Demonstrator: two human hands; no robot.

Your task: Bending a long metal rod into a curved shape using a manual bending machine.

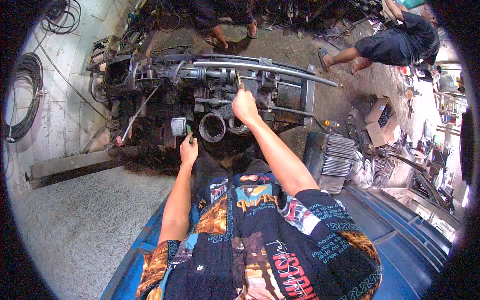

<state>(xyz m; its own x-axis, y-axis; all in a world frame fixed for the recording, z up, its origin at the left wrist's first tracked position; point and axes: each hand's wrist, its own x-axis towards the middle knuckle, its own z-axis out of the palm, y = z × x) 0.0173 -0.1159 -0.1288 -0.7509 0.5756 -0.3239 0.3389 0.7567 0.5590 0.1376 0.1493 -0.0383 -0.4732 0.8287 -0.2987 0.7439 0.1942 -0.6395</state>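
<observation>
My left hand (pixel 189 151) is closed around the green handle (pixel 189 134) of a small tool. Beside that handle is a squarish grey-framed piece (pixel 179 126); whether the two are joined I cannot tell. My right hand (pixel 245 106) reaches forward over a greasy machine (pixel 215 101) and is closed around a short brownish tool (pixel 239 81), its kind unclear. The tool's far end is at the machine's horizontal shaft (pixel 214 74). A long silver bar (pixel 280 68) lies across the machine's top. Two round metal rings (pixel 212 128) sit on the near side.
A person (pixel 395 42) in dark clothes is at the far right, and another person's feet (pixel 216 39) show at the back. Coiled black cable (pixel 26 97) hangs on the left wall. A ribbed grey unit (pixel 340 156), an opened cardboard box (pixel 381 121) and scattered scrap lie right.
</observation>
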